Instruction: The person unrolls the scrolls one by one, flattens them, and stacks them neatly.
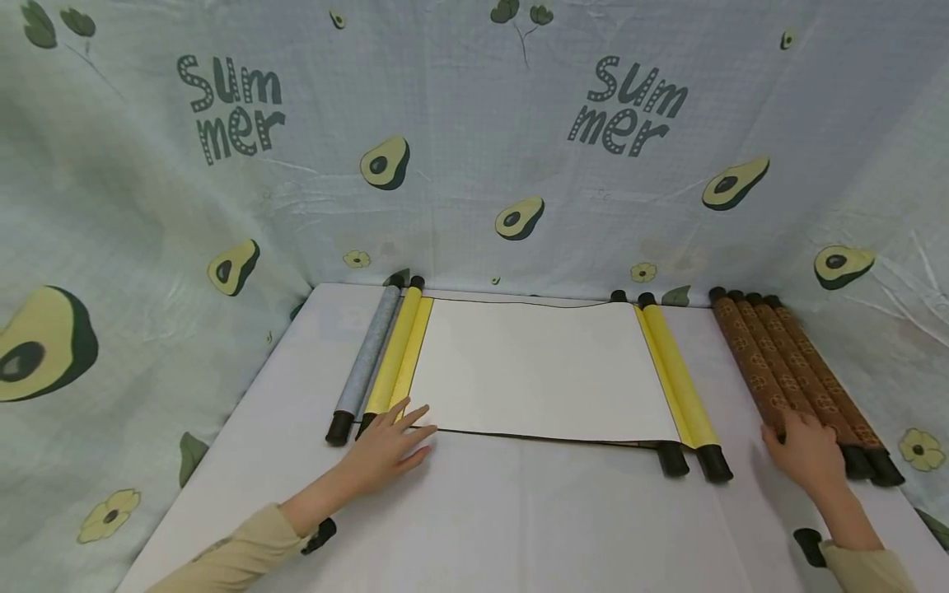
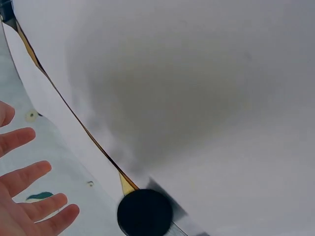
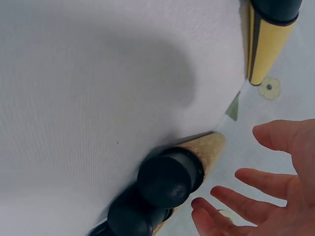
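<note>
1. Left hand: as viewed from where I stand, fingers extended and spread, grasping nothing; it is placed at the near left corner of the white sheet; contact cannot be told.
2. White sheet: spread out beyond and to the right of that hand; left yellow roll just beyond the hand, right yellow roll well to its right.
3. Grey roll: beyond the left hand, along the outer side of the left yellow roll.
4. Right hand: fingers parted, grasping nothing; contact likewise uncertain.
5. Brown rolls: four, side by side; their black-capped near ends lie by the right hand, their lengths beyond it.
</note>
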The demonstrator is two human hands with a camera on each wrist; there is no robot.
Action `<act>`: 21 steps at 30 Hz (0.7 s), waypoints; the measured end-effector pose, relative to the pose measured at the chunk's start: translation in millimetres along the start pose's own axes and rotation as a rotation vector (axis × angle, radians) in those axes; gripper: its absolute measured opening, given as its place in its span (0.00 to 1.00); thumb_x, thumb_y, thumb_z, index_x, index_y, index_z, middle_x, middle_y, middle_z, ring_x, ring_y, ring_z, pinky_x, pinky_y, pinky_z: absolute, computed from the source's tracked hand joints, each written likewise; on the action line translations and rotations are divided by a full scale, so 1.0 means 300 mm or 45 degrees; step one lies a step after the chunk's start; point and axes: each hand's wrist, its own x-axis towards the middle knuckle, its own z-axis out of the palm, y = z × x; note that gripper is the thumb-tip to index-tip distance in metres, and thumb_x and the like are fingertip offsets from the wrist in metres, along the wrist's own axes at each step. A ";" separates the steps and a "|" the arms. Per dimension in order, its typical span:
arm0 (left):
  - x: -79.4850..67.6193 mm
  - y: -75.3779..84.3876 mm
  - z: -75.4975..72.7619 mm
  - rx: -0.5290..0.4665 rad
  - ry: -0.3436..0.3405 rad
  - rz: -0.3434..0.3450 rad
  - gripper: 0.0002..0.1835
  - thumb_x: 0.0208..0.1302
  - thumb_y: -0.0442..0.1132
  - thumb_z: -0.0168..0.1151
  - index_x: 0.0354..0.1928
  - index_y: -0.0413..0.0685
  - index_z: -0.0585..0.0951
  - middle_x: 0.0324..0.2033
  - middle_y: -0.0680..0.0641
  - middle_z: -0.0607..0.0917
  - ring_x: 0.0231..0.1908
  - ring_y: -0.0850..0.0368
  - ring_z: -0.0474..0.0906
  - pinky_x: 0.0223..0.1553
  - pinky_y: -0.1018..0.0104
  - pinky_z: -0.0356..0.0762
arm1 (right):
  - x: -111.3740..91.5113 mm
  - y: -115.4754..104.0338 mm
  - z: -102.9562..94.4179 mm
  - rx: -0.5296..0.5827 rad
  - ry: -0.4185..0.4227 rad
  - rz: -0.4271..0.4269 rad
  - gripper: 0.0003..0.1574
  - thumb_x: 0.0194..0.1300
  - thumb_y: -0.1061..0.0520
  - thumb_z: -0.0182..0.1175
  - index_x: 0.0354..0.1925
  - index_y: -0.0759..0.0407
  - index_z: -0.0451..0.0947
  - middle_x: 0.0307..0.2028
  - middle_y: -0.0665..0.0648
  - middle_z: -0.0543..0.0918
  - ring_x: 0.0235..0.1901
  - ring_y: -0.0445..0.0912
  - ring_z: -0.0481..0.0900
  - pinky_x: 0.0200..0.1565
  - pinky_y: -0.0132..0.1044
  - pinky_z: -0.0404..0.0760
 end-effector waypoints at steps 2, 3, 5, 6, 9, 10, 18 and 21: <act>0.008 0.016 -0.001 -0.013 -0.019 0.026 0.15 0.57 0.45 0.59 0.47 0.52 0.79 0.54 0.43 0.76 0.57 0.37 0.66 0.47 0.44 0.71 | 0.014 0.007 0.003 -0.008 -0.008 0.040 0.32 0.59 0.56 0.51 0.52 0.82 0.59 0.46 0.85 0.62 0.42 0.79 0.59 0.38 0.66 0.62; 0.013 0.024 -0.002 -0.011 -0.028 0.041 0.15 0.58 0.45 0.58 0.47 0.53 0.79 0.54 0.44 0.76 0.57 0.38 0.66 0.47 0.45 0.71 | 0.023 0.010 0.004 -0.015 -0.009 0.057 0.32 0.59 0.56 0.51 0.52 0.82 0.59 0.46 0.85 0.62 0.42 0.79 0.58 0.39 0.66 0.62; 0.023 0.038 -0.002 -0.012 -0.035 0.083 0.15 0.58 0.45 0.58 0.47 0.53 0.79 0.54 0.44 0.76 0.57 0.38 0.66 0.47 0.46 0.71 | 0.042 0.015 0.006 -0.030 -0.017 0.088 0.33 0.59 0.56 0.51 0.52 0.82 0.58 0.47 0.85 0.61 0.43 0.81 0.57 0.40 0.67 0.61; 0.029 0.044 -0.002 -0.013 -0.037 0.104 0.15 0.58 0.45 0.57 0.48 0.53 0.79 0.54 0.44 0.76 0.57 0.38 0.67 0.47 0.46 0.71 | 0.051 0.016 0.006 -0.032 -0.023 0.103 0.33 0.59 0.56 0.50 0.52 0.82 0.58 0.47 0.85 0.60 0.44 0.81 0.55 0.41 0.68 0.60; 0.050 0.063 -0.006 -0.031 -0.056 0.169 0.15 0.59 0.45 0.57 0.48 0.53 0.78 0.54 0.45 0.75 0.57 0.39 0.67 0.47 0.46 0.72 | 0.073 0.018 0.005 -0.041 -0.055 0.137 0.35 0.60 0.54 0.50 0.53 0.82 0.55 0.48 0.85 0.57 0.45 0.82 0.53 0.43 0.69 0.57; 0.058 0.069 -0.008 -0.039 -0.066 0.190 0.15 0.59 0.45 0.56 0.49 0.53 0.78 0.55 0.45 0.75 0.57 0.39 0.67 0.47 0.47 0.71 | 0.078 0.020 0.006 -0.039 -0.067 0.142 0.36 0.61 0.53 0.50 0.53 0.83 0.54 0.48 0.86 0.56 0.45 0.83 0.52 0.43 0.69 0.56; 0.106 0.117 -0.007 -0.071 -0.099 0.356 0.15 0.63 0.47 0.52 0.49 0.56 0.77 0.56 0.47 0.74 0.58 0.41 0.66 0.49 0.50 0.72 | 0.114 0.025 0.033 -0.061 -0.170 0.213 0.53 0.59 0.42 0.53 0.57 0.85 0.43 0.49 0.90 0.47 0.49 0.84 0.44 0.43 0.72 0.52; 0.114 0.130 -0.006 -0.061 -0.125 0.406 0.15 0.64 0.48 0.50 0.50 0.57 0.76 0.57 0.47 0.73 0.59 0.43 0.65 0.50 0.51 0.71 | 0.122 0.032 0.042 -0.086 -0.189 0.215 0.55 0.60 0.43 0.53 0.58 0.86 0.40 0.48 0.91 0.47 0.49 0.84 0.43 0.44 0.72 0.52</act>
